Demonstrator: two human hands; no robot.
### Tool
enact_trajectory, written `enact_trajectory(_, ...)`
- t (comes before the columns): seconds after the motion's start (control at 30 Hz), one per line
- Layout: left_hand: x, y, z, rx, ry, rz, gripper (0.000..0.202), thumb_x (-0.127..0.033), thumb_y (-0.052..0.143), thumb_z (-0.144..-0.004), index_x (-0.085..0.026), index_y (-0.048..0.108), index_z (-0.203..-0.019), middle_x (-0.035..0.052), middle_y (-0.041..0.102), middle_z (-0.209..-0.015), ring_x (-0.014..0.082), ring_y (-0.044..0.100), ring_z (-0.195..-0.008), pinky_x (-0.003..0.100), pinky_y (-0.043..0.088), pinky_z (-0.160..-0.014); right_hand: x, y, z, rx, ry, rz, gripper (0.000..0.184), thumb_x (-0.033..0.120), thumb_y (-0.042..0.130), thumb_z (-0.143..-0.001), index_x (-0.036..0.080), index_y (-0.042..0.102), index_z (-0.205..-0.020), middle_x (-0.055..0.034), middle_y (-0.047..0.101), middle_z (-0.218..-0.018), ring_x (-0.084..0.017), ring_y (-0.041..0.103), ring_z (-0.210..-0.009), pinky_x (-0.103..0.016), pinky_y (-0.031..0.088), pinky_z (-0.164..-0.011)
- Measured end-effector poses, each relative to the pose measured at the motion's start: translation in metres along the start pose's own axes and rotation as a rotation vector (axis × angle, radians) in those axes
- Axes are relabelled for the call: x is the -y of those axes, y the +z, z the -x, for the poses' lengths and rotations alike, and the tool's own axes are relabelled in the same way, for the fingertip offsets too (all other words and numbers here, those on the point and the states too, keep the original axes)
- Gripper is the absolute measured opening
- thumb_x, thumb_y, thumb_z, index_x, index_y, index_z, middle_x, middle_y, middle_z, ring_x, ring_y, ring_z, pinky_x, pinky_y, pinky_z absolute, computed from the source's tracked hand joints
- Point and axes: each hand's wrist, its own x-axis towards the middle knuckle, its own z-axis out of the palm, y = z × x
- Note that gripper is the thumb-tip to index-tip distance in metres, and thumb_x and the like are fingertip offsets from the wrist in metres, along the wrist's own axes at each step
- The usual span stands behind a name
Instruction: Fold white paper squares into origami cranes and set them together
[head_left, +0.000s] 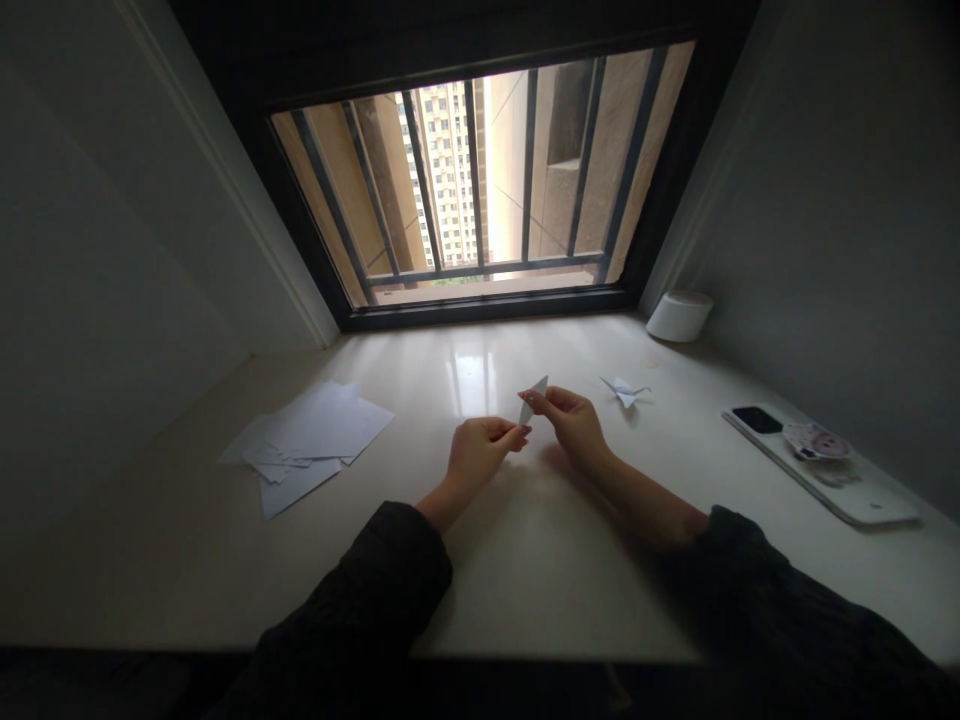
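Observation:
Between my two hands is a small piece of folded white paper, narrow and pointed at its upper end. My left hand pinches its lower tip between thumb and forefinger. Higher up, my right hand grips the paper's right side, its thumb across the front. Both hands are above the white ledge. To the right of my right hand sits a folded white paper crane. The far side of the held paper is hidden from view.
Loose white paper sheets lie in a pile on the left. On the right are a white phone with a round cartoon grip and, farther back, a white rounded container. A barred window stands behind the ledge.

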Motion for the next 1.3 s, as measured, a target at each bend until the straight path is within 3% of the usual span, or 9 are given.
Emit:
enact_trajectory(0.13,-0.004,-0.003,0.001,-0.02,0.047,-0.13,0.033,-0.051,0.065,-0.072,-0.019,0.073,-0.076,0.0047,0.072,-0.07,0.0192,0.066,-0.067,0.027,0.047,-0.06,0.002,0.0,0.0,0.027,0.001,0.015,0.027,0.045,0.073,-0.066,0.019,0.072,-0.069,-0.0022,0.07,-0.069,-0.018,0.061,-0.07,-0.031,0.047,-0.069)
enact_trajectory(0.23,-0.006,-0.005,-0.002,0.006,0.01,0.074,0.039,-0.045,0.072,-0.068,-0.02,0.071,-0.097,0.0068,0.073,-0.086,0.0204,0.068,-0.078,0.027,0.049,-0.067,0.002,-0.001,-0.001,0.043,0.021,-0.051,0.023,0.041,0.076,-0.063,0.02,0.074,-0.072,-0.0031,0.072,-0.078,-0.019,0.064,-0.077,-0.032,0.047,-0.074)
enact_trajectory(0.33,-0.007,-0.008,-0.006,-0.032,-0.024,0.276,0.045,-0.045,0.066,-0.074,-0.02,0.065,-0.111,0.01,0.072,-0.096,0.0206,0.068,-0.086,0.029,0.05,-0.072,0.001,-0.002,-0.002,0.095,0.001,-0.058,0.029,0.039,0.078,-0.061,0.021,0.074,-0.083,0.0015,0.066,-0.062,-0.015,0.059,-0.062,-0.03,0.047,-0.066)
enact_trajectory(0.47,-0.008,-0.012,-0.01,-0.067,-0.077,0.305,0.042,-0.049,0.062,-0.077,-0.017,0.069,-0.104,0.0106,0.072,-0.093,0.0208,0.069,-0.082,0.029,0.05,-0.07,-0.002,-0.002,-0.003,0.172,-0.087,0.057,0.043,0.039,0.079,-0.06,0.02,0.071,-0.098,0.0065,0.052,-0.05,-0.01,0.046,-0.047,-0.027,0.043,-0.054)
enact_trajectory(0.67,-0.005,-0.012,-0.01,-0.059,-0.045,0.276,0.039,-0.046,0.069,-0.072,-0.017,0.072,-0.097,0.0098,0.073,-0.088,0.0206,0.068,-0.081,0.031,0.051,-0.074,-0.002,-0.002,0.001,0.199,-0.282,0.289,0.038,0.042,0.065,-0.076,0.023,0.069,-0.109,-0.0007,0.064,-0.074,-0.016,0.058,-0.068,-0.031,0.05,-0.069)
enact_trajectory(0.83,-0.007,-0.012,-0.01,-0.061,-0.101,0.351,0.036,-0.044,0.072,-0.068,-0.013,0.073,-0.087,0.0097,0.073,-0.082,0.0207,0.068,-0.079,0.034,0.052,-0.078,-0.001,-0.003,0.002,0.21,-0.276,0.347,0.042,0.043,0.064,-0.077,0.025,0.065,-0.115,-0.0015,0.066,-0.077,-0.017,0.061,-0.07,-0.033,0.052,-0.07)
enact_trajectory(1.03,-0.009,-0.01,-0.011,-0.122,-0.124,0.528,0.033,-0.041,0.073,-0.067,-0.011,0.069,-0.083,0.0073,0.072,-0.079,0.019,0.068,-0.077,0.039,0.052,-0.085,0.0,-0.003,0.001,0.183,-0.204,0.298,0.043,0.045,0.069,-0.071,0.023,0.068,-0.108,-0.0027,0.07,-0.075,-0.018,0.063,-0.069,-0.032,0.051,-0.067)
enact_trajectory(1.17,-0.008,-0.009,-0.012,-0.202,-0.085,0.589,0.033,-0.041,0.071,-0.07,-0.012,0.066,-0.085,0.0073,0.072,-0.084,0.0198,0.068,-0.083,0.041,0.05,-0.089,0.0,-0.001,0.002,0.133,-0.131,0.225,0.033,0.047,0.07,-0.07,0.021,0.074,-0.091,-0.0057,0.073,-0.079,-0.02,0.065,-0.071,-0.032,0.05,-0.066)
enact_trajectory(1.3,-0.008,-0.007,-0.012,-0.186,-0.078,0.628,0.038,-0.037,0.072,-0.07,-0.011,0.066,-0.097,0.0097,0.072,-0.093,0.0209,0.068,-0.089,0.042,0.048,-0.093,0.0,0.0,0.001,0.09,-0.084,0.115,0.032,0.045,0.072,-0.068,0.02,0.075,-0.089,-0.007,0.074,-0.081,-0.02,0.065,-0.071,-0.033,0.051,-0.066)
